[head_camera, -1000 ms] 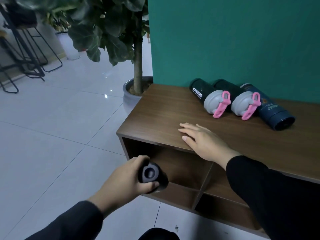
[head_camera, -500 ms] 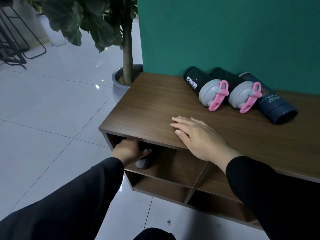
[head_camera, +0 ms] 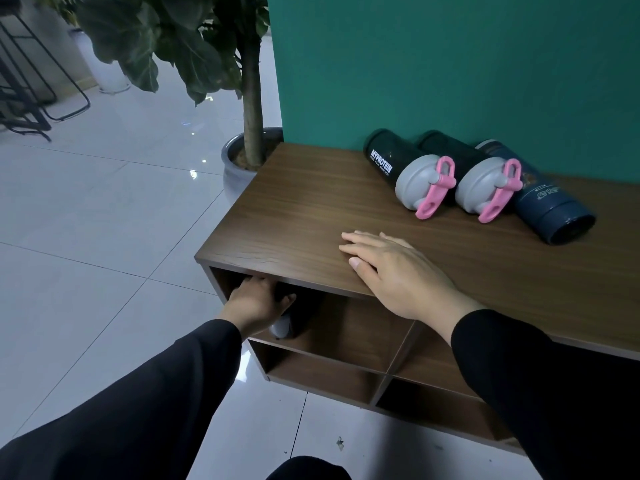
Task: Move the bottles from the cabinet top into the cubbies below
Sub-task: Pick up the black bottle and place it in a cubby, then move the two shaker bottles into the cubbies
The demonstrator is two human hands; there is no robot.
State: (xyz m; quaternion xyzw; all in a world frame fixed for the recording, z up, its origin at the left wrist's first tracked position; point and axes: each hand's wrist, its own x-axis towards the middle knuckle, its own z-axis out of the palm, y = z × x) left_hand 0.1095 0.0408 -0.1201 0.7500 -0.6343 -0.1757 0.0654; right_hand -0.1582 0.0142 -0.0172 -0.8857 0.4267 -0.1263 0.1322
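Note:
My left hand (head_camera: 258, 304) reaches into the upper left cubby (head_camera: 349, 323) of the brown cabinet and is wrapped around a dark bottle (head_camera: 294, 323), which rests on the cubby floor and is mostly hidden by the hand. My right hand (head_camera: 398, 275) lies flat, palm down, on the cabinet top (head_camera: 294, 216) near its front edge. Three bottles lie on their sides at the back of the top: a dark shaker (head_camera: 398, 168) with a grey lid and pink loop, a second one like it (head_camera: 474, 181), and a navy bottle (head_camera: 550, 209).
A green wall (head_camera: 450, 64) backs the cabinet. A potted tree (head_camera: 249, 140) stands at the cabinet's left end. White tiled floor (head_camera: 86, 237) spreads to the left, with black chair frames (head_camera: 31, 98) far off. Other cubbies (head_camera: 322, 379) hold nothing visible.
My left hand carried the dark bottle from in front of the cabinet into the upper left cubby. My right hand stayed flat on the top. The view shifted slightly.

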